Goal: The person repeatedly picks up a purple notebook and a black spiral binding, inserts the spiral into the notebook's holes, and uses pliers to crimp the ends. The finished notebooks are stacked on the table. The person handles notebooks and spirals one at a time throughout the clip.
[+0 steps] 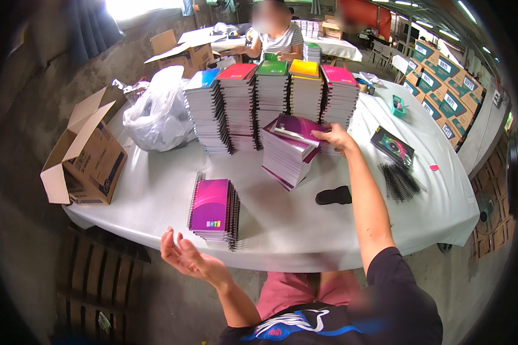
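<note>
My right hand [335,138] reaches across the table with its fingers closed on the edge of a purple-covered notebook [296,123] on top of a stack of loose page blocks [286,162]. A thin white strip lies across that notebook; I cannot make out what it is. Close to the table's front edge, my left hand [191,259] is open and empty, palm up. Just beyond it sits a pile of purple spiral-bound notebooks [210,205] with black coils along the sides.
Tall notebook stacks in blue, red [237,73], green, yellow and pink line the back. A white plastic bag [160,112] and an open cardboard box [95,161] stand left. Black coils [402,183], a black pouch-like item [334,195] and a dark-covered booklet [392,146] lie right. A person [277,43] sits opposite.
</note>
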A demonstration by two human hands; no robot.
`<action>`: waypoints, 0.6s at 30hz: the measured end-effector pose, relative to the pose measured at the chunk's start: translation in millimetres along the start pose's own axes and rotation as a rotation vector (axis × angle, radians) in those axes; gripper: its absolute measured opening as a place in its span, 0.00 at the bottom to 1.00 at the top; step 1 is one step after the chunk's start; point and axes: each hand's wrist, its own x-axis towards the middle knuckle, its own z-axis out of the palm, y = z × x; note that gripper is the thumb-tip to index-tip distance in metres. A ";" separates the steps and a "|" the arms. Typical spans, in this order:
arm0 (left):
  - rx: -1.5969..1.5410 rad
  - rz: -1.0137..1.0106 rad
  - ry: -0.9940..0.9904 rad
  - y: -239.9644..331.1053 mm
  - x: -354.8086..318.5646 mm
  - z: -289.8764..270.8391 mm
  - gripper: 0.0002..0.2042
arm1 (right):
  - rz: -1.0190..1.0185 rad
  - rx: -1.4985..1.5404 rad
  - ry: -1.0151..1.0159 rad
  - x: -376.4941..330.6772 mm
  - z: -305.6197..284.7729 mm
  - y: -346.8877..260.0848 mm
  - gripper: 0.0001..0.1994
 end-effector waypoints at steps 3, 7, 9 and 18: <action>-0.100 0.106 -0.189 4.2 -16.6 18.1 0.10 | -0.265 0.188 0.273 13.8 -4.5 15.9 0.45; -0.159 0.254 -0.461 19.9 -43.2 41.5 0.10 | -0.412 0.531 0.258 -20.9 -5.4 10.4 0.48; -0.114 0.317 -0.621 28.9 -58.1 48.6 0.12 | -0.484 0.600 0.160 -62.2 -0.9 6.8 0.39; 0.464 0.461 -1.259 -24.6 -179.2 75.1 0.16 | -0.112 0.272 0.057 -209.4 26.3 161.4 0.12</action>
